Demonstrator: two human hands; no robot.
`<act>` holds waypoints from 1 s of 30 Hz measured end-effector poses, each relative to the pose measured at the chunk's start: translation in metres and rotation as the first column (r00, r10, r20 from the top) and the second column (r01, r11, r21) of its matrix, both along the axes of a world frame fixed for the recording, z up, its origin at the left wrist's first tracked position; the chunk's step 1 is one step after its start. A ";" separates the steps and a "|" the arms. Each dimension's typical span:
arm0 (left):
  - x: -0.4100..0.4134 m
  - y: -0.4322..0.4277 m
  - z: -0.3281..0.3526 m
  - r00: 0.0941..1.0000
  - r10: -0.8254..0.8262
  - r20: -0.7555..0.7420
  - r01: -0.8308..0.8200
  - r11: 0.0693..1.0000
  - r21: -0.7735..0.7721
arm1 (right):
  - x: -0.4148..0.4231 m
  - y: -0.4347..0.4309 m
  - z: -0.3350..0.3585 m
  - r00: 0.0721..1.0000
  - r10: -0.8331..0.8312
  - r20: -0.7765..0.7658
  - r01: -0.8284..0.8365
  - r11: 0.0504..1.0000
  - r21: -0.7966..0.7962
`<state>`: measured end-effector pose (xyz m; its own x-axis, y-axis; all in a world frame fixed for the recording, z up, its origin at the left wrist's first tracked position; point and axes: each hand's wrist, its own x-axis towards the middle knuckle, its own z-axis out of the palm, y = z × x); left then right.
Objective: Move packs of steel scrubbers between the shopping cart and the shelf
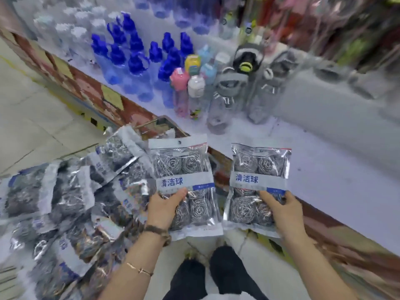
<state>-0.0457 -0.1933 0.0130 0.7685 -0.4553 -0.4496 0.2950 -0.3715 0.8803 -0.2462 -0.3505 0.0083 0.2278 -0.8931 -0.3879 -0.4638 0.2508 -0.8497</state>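
Observation:
I hold two clear packs of steel scrubbers with blue lettering in front of me, one in each hand. My left hand (pixel 165 207) grips the bottom left of one pack (pixel 183 167), thumb on its front. My right hand (pixel 283 210) grips the lower right of the other pack (pixel 259 169), which hangs over the edge of the white shelf (pixel 335 161). To the left lies a heap of several more scrubber packs (pixel 71 202), apparently in the cart; the cart's frame is barely visible.
Blue-capped clear bottles (pixel 138 55), coloured small bottles (pixel 184 87) and grey-lidded clear bottles (pixel 229 92) stand at the back of the shelf. The shelf's red-brown front edge (pixel 324 224) runs diagonally. My legs (pixel 207 276) and the tiled floor are below.

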 end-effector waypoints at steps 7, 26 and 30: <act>-0.095 -0.092 -0.003 0.948 -0.316 -0.042 0.317 0.948 0.011 | -0.131 -0.025 -0.005 0.945 -0.327 0.024 0.328 0.944 -0.039; -0.381 -0.319 -0.036 0.777 -0.629 -0.038 0.627 0.765 0.147 | -0.429 -0.182 -0.043 0.825 -0.565 -0.035 0.566 0.824 0.029; -0.393 -0.373 -0.065 0.766 -0.635 -0.096 0.642 0.755 0.131 | -0.450 -0.225 -0.058 0.811 -0.581 -0.070 0.584 0.811 0.039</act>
<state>-0.4386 -0.5659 -0.0521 0.3012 -0.7590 -0.5772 -0.0216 -0.6106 0.7916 -0.6959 -0.5757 -0.0500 -0.3500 -0.8283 -0.4374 -0.2584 0.5342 -0.8049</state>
